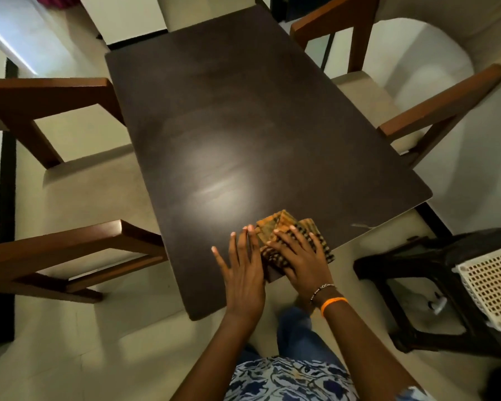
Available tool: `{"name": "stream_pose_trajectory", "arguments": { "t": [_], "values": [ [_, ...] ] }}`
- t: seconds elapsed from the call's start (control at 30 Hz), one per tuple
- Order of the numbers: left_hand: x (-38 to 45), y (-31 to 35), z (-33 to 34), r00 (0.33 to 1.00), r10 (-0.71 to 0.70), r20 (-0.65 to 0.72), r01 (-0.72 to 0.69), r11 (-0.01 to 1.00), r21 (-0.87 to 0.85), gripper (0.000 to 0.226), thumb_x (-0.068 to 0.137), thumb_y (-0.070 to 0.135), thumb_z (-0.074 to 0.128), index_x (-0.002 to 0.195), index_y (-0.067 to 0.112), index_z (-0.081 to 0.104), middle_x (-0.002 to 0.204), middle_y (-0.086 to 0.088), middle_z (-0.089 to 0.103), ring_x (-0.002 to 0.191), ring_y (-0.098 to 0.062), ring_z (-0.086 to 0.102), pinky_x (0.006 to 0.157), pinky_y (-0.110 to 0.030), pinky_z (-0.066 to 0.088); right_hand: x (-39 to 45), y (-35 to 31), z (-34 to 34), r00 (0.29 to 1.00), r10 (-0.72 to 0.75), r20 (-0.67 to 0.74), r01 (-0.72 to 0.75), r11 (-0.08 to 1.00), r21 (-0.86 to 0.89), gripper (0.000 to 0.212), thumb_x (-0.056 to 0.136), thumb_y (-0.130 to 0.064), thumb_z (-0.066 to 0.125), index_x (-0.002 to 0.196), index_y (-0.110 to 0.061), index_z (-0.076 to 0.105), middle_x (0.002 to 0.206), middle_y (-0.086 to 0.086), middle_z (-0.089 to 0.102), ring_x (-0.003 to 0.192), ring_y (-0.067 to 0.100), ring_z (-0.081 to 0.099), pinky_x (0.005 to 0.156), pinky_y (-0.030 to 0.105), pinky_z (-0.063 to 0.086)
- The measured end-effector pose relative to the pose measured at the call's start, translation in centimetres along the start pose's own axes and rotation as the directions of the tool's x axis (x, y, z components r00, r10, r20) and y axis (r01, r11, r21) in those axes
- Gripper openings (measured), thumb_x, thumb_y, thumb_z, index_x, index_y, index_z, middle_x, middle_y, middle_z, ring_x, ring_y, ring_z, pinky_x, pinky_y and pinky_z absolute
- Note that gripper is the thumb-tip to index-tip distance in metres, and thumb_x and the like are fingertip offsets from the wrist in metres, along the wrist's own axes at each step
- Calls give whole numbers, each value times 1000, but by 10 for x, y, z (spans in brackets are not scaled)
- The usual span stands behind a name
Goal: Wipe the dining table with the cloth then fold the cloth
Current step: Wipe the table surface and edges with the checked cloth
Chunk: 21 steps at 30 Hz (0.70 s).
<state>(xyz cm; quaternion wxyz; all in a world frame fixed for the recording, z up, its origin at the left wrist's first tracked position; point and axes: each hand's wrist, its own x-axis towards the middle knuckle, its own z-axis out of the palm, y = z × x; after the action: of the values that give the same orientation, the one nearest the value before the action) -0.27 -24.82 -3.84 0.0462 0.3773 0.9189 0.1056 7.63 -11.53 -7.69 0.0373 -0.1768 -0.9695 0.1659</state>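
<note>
Dark dining table (pixel 243 111), unlabelled folded cloth (pixel 275 227)

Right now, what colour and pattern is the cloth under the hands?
Orange-brown with dark checks, seen on the cloth in the head view.

Left hand (pixel 245 270) and right hand (pixel 298 256) lie flat, fingers spread, side by side.

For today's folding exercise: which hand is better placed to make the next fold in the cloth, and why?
Probably the left hand: it lies flat and free beside the orange-and-brown checked cloth on the dark wooden table, fingertips at its edge. The right hand presses flat on it, pinning it.
</note>
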Motion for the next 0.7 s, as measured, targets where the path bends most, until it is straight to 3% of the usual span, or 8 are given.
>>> {"name": "stream_pose_trajectory", "arguments": {
  "t": [0.17, 0.27, 0.37, 0.53, 0.6, 0.7],
  "values": [
    [19, 33, 9, 997, 0, 75, 0, 1000, 8, 148, 42, 41, 90, 148, 4, -6, 150, -16, 19, 139, -33, 15, 109, -57, -13, 9, 81, -34, 994, 91, 52, -88, 995, -53, 55, 80, -32, 35, 135, -36, 37, 147, -2, 40, 137, 18, 19, 108, 43, 12],
    [27, 45, 15, 996, -11, 90, 9, 1000, 23, 142, 43, 43, 89, 148, 3, 3, 150, -16, 19, 139, -33, 14, 108, -57, -11, 14, 124, -47, 984, 176, 41, -173, 982, -79, 57, 82, -29, 43, 137, -37, 32, 149, -3, 36, 139, 17, 16, 108, 51, 17],
    [29, 52, 18, 995, -10, 103, 5, 999, 43, 147, 45, 40, 89, 148, 4, -9, 151, -15, 16, 140, -33, 12, 108, -58, -11, 22, 147, -59, 961, 277, 19, -274, 958, -81, 57, 83, -31, 47, 138, -36, 35, 150, -2, 34, 142, 22, 19, 109, 54, 16],
    [23, 54, 21, 991, -30, 127, 19, 996, 85, 141, 45, 25, 89, 148, 2, -5, 152, -16, 18, 141, -36, 14, 110, -59, -15, 30, 114, -52, 821, 567, -62, -567, 823, 15, 56, 88, -28, 56, 141, -30, 36, 153, 1, 28, 143, 27, 15, 111, 57, 6],
    [22, 55, 21, 989, -58, 135, 47, 995, 87, 140, 43, 24, 89, 148, 0, -1, 151, -17, 20, 140, -36, 15, 110, -58, -13, 29, 78, -38, 859, 508, -69, -509, 861, -1, 59, 84, -22, 58, 140, -27, 38, 151, 5, 32, 141, 32, 22, 108, 63, 12],
    [23, 54, 20, 991, -76, 107, 71, 996, 48, 128, 47, 25, 88, 146, 0, 11, 149, -18, 21, 139, -36, 15, 109, -55, -13, 34, 25, -17, 991, 123, 59, -123, 992, -3, 53, 82, -30, 41, 136, -30, 39, 143, 2, 45, 135, 32, 37, 101, 67, 29]
  ]
}}
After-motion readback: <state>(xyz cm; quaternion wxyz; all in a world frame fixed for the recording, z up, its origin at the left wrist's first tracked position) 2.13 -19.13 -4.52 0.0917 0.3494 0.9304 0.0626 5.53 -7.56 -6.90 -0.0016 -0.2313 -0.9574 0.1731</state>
